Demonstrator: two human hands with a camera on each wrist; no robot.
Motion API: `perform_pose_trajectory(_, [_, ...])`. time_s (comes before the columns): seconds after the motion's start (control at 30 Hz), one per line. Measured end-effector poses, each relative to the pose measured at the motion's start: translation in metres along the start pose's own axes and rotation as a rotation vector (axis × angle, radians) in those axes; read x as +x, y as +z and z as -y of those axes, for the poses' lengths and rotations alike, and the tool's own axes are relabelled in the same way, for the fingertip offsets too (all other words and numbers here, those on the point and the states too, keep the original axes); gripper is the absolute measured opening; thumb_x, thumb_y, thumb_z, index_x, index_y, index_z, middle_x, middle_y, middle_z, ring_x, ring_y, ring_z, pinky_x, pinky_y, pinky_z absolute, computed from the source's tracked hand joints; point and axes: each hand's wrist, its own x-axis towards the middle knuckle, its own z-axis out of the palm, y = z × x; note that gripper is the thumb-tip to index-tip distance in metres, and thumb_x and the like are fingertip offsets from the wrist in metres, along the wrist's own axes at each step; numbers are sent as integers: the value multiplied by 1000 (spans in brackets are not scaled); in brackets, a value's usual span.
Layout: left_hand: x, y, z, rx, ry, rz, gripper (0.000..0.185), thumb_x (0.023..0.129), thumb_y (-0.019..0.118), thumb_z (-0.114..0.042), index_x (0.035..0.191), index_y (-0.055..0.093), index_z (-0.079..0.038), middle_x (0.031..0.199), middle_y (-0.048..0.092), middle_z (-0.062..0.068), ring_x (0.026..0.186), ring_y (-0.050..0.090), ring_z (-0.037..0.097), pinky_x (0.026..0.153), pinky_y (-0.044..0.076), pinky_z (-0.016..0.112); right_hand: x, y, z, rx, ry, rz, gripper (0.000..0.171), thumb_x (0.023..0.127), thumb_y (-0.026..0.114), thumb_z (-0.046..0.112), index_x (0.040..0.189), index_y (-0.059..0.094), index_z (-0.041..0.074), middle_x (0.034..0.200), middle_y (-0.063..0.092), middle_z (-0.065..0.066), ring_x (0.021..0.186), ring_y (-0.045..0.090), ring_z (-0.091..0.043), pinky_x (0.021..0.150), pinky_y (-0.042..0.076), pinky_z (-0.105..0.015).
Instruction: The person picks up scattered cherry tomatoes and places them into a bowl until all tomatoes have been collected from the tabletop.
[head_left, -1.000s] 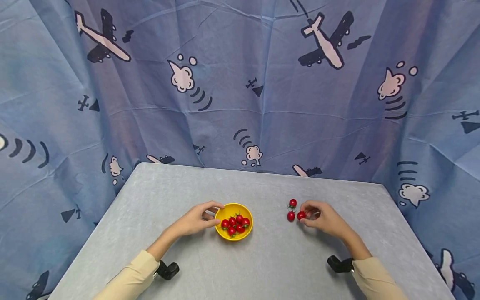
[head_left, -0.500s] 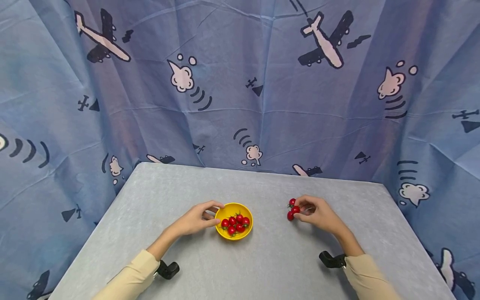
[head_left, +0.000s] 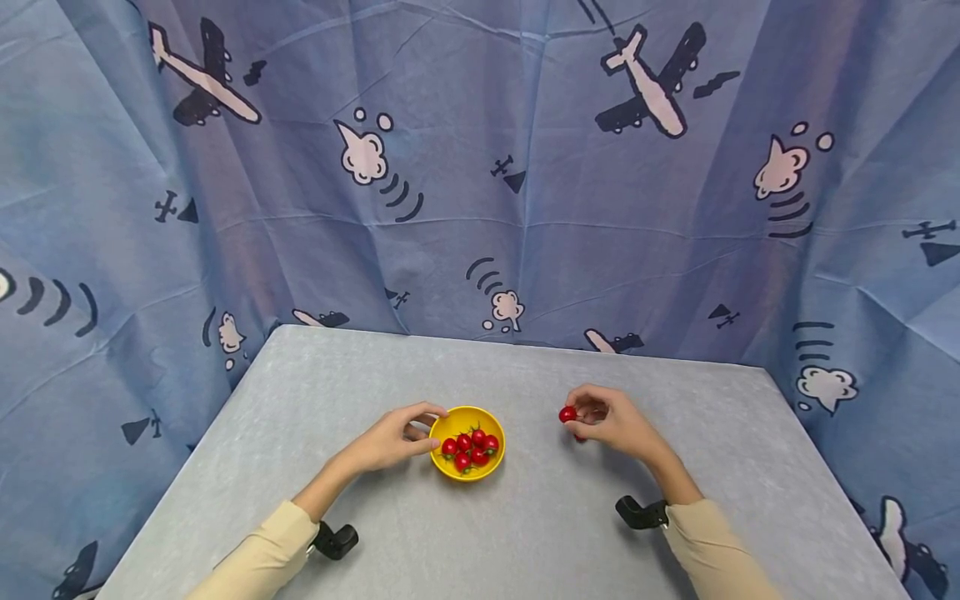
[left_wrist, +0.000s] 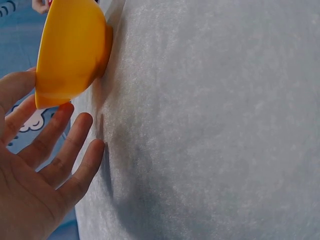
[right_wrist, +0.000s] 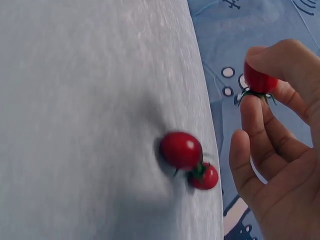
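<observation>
A yellow bowl (head_left: 487, 468) holds several red cherry tomatoes (head_left: 470, 446) near the middle of the grey table. My left hand (head_left: 429, 428) rests against the bowl's left rim with relaxed fingers (left_wrist: 75, 135), and the bowl (left_wrist: 70, 55) sits just beyond them. My right hand (head_left: 579, 417) is raised right of the bowl and pinches one cherry tomato (head_left: 567, 413) between thumb and forefinger; the right wrist view shows this tomato (right_wrist: 259, 80) with its green stem. Two more tomatoes (right_wrist: 181, 150) lie together on the table under that hand, one (head_left: 579, 437) just peeking out in the head view.
The grey table (head_left: 525, 533) is backed and flanked by a blue curtain (head_left: 480, 167) printed with aeroplanes. Black wrist camera mounts (head_left: 333, 540) sit at both forearms. Bare tabletop lies between the bowl and my right hand.
My right hand picked one tomato out of the group of three, lifted it and moved it left toward the bowl. My left hand and the bowl stayed still.
</observation>
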Motion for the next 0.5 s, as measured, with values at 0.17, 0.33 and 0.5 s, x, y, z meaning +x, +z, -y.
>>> perform_pose_trajectory(0.17, [1,1,-1,-2,4,0,39,99,68,-8,137,58,-4,137,58,17,103,68,29,90,54,43,9,11,7,-17,24,12,25,84,83,1,103,68,2,93,68,-7,82,62,-23,71,54,-29])
perform_pose_trajectory(0.33, [2,1,0,8,11,-8,38,98,66,-1,135,57,3,135,57,24,102,67,37,89,54,49,19,23,15,-45,15,25,23,83,80,-5,102,67,-3,93,67,-13,83,61,-29,73,55,-38])
perform_pose_trajectory(0.5, [2,1,0,11,7,-8,38,99,67,-2,135,57,2,135,57,23,101,68,35,89,55,47,27,32,19,-25,-13,29,24,83,82,-3,102,68,-2,92,67,-12,83,62,-31,74,56,-42])
